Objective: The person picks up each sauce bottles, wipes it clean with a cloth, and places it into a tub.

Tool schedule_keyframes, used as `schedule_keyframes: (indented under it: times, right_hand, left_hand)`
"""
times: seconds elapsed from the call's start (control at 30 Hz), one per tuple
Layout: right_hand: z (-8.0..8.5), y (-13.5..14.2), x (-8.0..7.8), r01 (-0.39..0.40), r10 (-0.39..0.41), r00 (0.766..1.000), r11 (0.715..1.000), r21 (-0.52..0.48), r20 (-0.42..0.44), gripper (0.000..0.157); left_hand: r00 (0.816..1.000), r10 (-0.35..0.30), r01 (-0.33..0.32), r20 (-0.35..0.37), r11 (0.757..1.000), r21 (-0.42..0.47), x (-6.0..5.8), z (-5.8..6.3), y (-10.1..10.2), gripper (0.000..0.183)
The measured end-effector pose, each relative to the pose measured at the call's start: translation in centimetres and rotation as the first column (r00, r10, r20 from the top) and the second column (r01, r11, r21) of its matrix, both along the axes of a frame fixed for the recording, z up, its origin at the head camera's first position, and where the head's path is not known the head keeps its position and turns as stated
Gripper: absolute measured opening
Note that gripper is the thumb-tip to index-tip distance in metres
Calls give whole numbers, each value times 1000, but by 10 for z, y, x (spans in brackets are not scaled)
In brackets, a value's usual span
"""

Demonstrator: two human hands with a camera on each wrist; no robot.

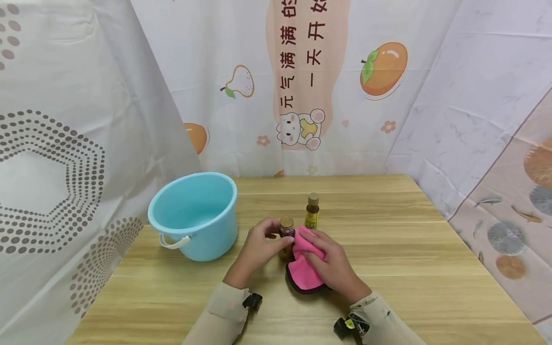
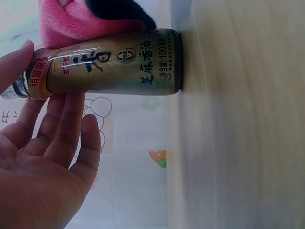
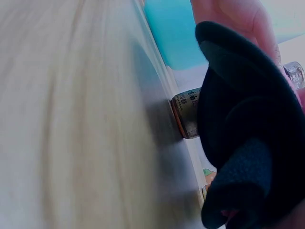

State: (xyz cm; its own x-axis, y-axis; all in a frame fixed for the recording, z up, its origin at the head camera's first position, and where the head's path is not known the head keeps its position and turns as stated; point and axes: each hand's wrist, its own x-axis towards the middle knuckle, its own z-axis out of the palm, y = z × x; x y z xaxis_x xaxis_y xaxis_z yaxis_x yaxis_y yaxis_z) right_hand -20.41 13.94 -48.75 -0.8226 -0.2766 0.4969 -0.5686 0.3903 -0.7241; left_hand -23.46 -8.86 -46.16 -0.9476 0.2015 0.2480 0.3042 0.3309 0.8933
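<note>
My left hand (image 1: 258,245) pinches a small sesame oil bottle (image 1: 286,227) near its neck, between thumb and fingers. In the left wrist view the bottle (image 2: 112,67) shows a gold label with Chinese characters, and its base is at the wooden table. A pink cloth (image 1: 304,272) with a black edge is gripped in my right hand (image 1: 335,264) and lies against the bottle's right side. The right wrist view shows the dark underside of the cloth (image 3: 243,114) covering much of the bottle (image 3: 187,112).
A second small bottle (image 1: 312,213) with a yellow label stands just behind the cloth. To the left is a light blue bucket (image 1: 213,239) with a white handle grip. Printed curtains (image 1: 241,120) hang behind the wood-grain table (image 1: 388,249) and along both sides.
</note>
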Motion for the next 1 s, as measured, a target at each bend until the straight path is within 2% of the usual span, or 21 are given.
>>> schedule_keyframes:
  times: [0.33, 1.0]
  right_hand:
    - [5, 1, 1, -46, 41, 998, 996, -81, -57, 50]
    - [-1, 2, 1, 12, -20, 993, 997, 70, 117, 49]
  left_hand:
    - [1000, -17, 17, -8, 1000, -5, -1, -1, 1, 34]
    - [1000, -18, 18, -13, 1000, 7, -2, -2, 0, 32]
